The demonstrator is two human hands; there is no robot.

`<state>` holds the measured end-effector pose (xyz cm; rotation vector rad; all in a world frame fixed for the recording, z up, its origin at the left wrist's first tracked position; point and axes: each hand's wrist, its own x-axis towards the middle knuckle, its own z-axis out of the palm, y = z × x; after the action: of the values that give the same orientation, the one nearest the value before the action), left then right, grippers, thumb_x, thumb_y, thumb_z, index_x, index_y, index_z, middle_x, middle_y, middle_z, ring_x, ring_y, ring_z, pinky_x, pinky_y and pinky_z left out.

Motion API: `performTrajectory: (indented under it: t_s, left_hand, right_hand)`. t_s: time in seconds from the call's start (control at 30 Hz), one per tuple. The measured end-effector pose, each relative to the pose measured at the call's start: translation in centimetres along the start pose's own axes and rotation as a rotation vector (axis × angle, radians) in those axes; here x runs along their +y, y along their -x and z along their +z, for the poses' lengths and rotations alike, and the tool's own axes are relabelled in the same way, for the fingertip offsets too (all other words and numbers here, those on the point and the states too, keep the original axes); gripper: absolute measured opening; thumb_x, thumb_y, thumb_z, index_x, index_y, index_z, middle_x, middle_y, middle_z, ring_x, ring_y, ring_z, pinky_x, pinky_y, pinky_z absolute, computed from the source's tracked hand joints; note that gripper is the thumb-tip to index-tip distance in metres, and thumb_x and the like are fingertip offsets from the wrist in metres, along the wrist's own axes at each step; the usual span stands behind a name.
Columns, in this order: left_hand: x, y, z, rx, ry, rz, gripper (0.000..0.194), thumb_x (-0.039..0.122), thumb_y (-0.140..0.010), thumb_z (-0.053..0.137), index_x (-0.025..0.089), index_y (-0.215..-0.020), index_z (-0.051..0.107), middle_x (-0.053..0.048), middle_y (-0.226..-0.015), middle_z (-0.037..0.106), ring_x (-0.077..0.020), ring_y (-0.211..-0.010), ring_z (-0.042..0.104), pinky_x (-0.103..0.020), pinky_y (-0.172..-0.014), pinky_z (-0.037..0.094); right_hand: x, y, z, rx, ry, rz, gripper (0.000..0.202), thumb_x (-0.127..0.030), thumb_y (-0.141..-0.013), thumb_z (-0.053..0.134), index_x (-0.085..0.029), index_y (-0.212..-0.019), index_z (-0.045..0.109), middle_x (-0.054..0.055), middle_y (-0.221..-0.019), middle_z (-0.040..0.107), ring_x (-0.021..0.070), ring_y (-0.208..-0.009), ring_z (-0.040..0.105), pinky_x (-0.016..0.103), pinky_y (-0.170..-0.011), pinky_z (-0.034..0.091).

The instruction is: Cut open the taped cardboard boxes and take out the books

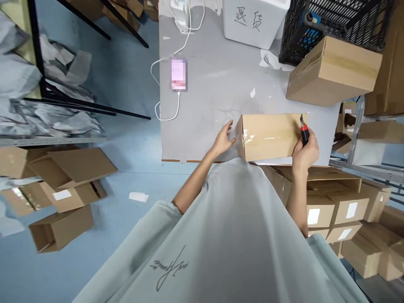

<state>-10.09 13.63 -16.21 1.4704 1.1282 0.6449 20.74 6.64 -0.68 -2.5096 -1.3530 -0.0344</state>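
Note:
A closed cardboard box (271,136) with shiny clear tape lies at the front edge of the grey table (208,109). Just off its left end is my left hand (224,139), fingers apart and holding nothing. My right hand (305,153) is at the box's right end, wrapped round a red and black utility knife (304,132) whose tip points away from me over the box.
A phone (179,75) with a white cable lies at the table's left. Along the back stand a white bin (252,21) and a black crate (341,21); another taped box (334,71) is at the right. Cartons (347,206) are stacked below the table's right side.

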Motion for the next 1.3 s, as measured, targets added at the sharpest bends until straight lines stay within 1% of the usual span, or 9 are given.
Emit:
performTrajectory:
  t_s: [0.13, 0.27, 0.43, 0.63, 0.8, 1.03, 1.1, 1.2, 1.3]
  left_hand:
    - [4.1, 0.6, -4.2, -0.101, -0.099, 0.193, 0.1, 0.042, -0.092, 0.084, 0.033, -0.18, 0.04, -0.013, -0.183, 0.048, -0.0398, -0.169, 0.047, -0.061, -0.136, 0.046]
    - [7.0, 0.2, -5.6, -0.173, -0.23, 0.34, 0.099, 0.033, -0.089, 0.088, 0.026, -0.179, 0.044, -0.016, -0.178, 0.053, -0.0428, -0.168, 0.047, -0.064, -0.141, 0.039]
    - [7.1, 0.4, -5.4, -0.191, -0.285, 0.378, 0.11, 0.035, -0.085, 0.092, 0.023, -0.18, 0.039, -0.019, -0.177, 0.053, -0.047, -0.164, 0.05, -0.067, -0.137, 0.044]
    - [7.0, 0.6, -5.1, -0.14, -0.324, 0.376, 0.098, 0.038, -0.085, 0.091, 0.023, -0.172, 0.049, -0.019, -0.168, 0.062, -0.0475, -0.157, 0.056, -0.068, -0.133, 0.047]
    - [7.3, 1.0, -4.2, -0.128, -0.308, 0.348, 0.097, 0.036, -0.085, 0.086, 0.023, -0.173, 0.047, -0.018, -0.168, 0.062, -0.0453, -0.156, 0.057, -0.065, -0.133, 0.048]
    - [7.7, 0.9, -5.4, -0.195, -0.207, 0.307, 0.095, 0.03, -0.087, 0.083, 0.024, -0.174, 0.046, -0.017, -0.177, 0.054, -0.0417, -0.163, 0.053, -0.06, -0.136, 0.047]
    - [8.3, 0.3, -6.2, -0.183, -0.133, 0.285, 0.084, 0.031, -0.091, 0.08, 0.028, -0.17, 0.051, -0.014, -0.173, 0.058, -0.0384, -0.158, 0.059, -0.057, -0.13, 0.053]
    - [9.4, -0.9, -6.4, -0.07, -0.048, 0.231, 0.057, 0.032, -0.099, 0.074, 0.031, -0.155, 0.064, -0.009, -0.158, 0.069, -0.0316, -0.142, 0.07, -0.051, -0.119, 0.061]
    - [9.9, -1.9, -5.9, -0.045, -0.024, 0.204, 0.038, 0.032, -0.097, 0.079, 0.027, -0.134, 0.075, -0.007, -0.139, 0.077, -0.0274, -0.125, 0.076, -0.047, -0.111, 0.064]
  right_hand:
    - [1.8, 1.1, 0.6, 0.062, -0.084, -0.041, 0.053, -0.03, -0.107, 0.049, -0.015, -0.152, 0.072, 0.019, -0.14, 0.08, 0.0362, -0.133, 0.075, 0.057, -0.118, 0.058]
    - [2.8, 1.2, 1.0, 0.076, -0.12, -0.059, 0.052, -0.031, -0.108, 0.048, -0.017, -0.153, 0.071, 0.019, -0.144, 0.078, 0.0355, -0.139, 0.073, 0.059, -0.122, 0.056]
    - [2.9, 1.1, 1.5, 0.09, -0.118, -0.051, 0.053, -0.03, -0.108, 0.047, -0.019, -0.154, 0.07, 0.018, -0.145, 0.077, 0.0353, -0.141, 0.072, 0.061, -0.124, 0.055]
    - [2.6, 1.7, 1.2, 0.088, -0.109, -0.042, 0.053, -0.03, -0.107, 0.045, -0.018, -0.153, 0.07, 0.02, -0.145, 0.076, 0.0356, -0.14, 0.072, 0.062, -0.123, 0.055]
    - [1.7, 1.9, 0.6, 0.065, -0.043, -0.032, 0.054, -0.028, -0.107, 0.042, -0.02, -0.153, 0.069, 0.019, -0.14, 0.076, 0.0345, -0.136, 0.072, 0.058, -0.12, 0.057]
    - [-0.3, 2.6, -3.2, 0.062, 0.128, 0.012, 0.055, -0.031, -0.108, 0.05, -0.02, -0.159, 0.064, 0.022, -0.139, 0.063, 0.0381, -0.132, 0.068, 0.06, -0.108, 0.06]
    - [-2.2, 4.5, -5.1, -0.015, 0.051, -0.009, 0.054, -0.042, -0.112, 0.051, -0.021, -0.16, 0.064, 0.02, -0.132, 0.069, 0.0367, -0.121, 0.073, 0.057, -0.103, 0.063]
    - [-6.1, 8.5, -7.3, -0.332, -0.226, -0.028, 0.06, -0.055, -0.114, 0.055, -0.024, -0.166, 0.059, 0.014, -0.123, 0.079, 0.0291, -0.094, 0.08, 0.047, -0.088, 0.068]
    - [-9.7, 12.0, -8.2, -0.577, -0.4, -0.023, 0.066, -0.054, -0.117, 0.051, -0.027, -0.177, 0.047, 0.009, -0.119, 0.085, 0.0245, -0.078, 0.081, 0.042, -0.081, 0.07]
